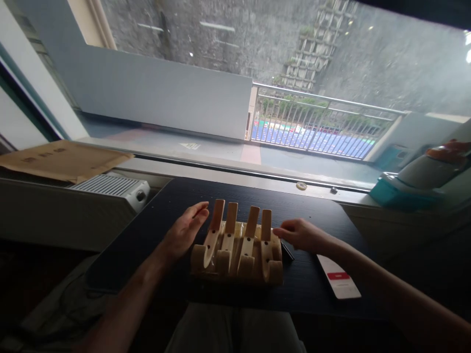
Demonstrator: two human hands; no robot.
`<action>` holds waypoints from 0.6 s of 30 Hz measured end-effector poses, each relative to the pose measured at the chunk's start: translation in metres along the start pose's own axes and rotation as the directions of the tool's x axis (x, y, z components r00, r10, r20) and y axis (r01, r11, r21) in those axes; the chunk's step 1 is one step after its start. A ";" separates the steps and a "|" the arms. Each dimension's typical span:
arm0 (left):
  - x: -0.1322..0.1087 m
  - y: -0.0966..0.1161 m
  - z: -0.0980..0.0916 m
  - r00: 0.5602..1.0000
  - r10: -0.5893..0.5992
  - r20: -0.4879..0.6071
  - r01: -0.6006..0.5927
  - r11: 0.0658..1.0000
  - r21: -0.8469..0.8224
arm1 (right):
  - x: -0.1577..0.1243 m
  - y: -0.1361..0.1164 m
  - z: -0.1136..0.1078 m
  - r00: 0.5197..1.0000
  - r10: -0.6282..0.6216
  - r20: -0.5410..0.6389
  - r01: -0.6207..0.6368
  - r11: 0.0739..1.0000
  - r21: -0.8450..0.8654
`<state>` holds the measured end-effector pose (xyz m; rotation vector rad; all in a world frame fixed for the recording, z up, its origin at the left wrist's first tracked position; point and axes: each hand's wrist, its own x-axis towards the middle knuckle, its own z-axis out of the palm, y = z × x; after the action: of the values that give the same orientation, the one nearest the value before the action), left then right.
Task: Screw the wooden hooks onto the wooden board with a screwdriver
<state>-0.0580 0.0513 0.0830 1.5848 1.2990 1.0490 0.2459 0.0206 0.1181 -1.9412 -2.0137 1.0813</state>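
Between left hand (185,229) and right hand (302,235), four wooden hooks (248,247).

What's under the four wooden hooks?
A tan bundle, glossy in places, shows between the wooden hooks, resting on the black table. Its underside and hook-covered parts can't be seen.

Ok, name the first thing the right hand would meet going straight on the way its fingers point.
Most likely the rightmost wooden hook, just beyond the fingertips of the right hand; depth is unclear, so they may already touch it.
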 end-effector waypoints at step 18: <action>-0.060 -0.046 0.016 0.911 0.173 -0.375 -0.071 0.961 0.269 | -0.009 0.001 0.052 0.943 -0.301 -0.140 0.331 0.886 0.324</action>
<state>-0.0646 -0.0024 0.0280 1.7153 1.6746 1.3832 0.2188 -0.0081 0.0825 -1.4037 -1.8584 1.1487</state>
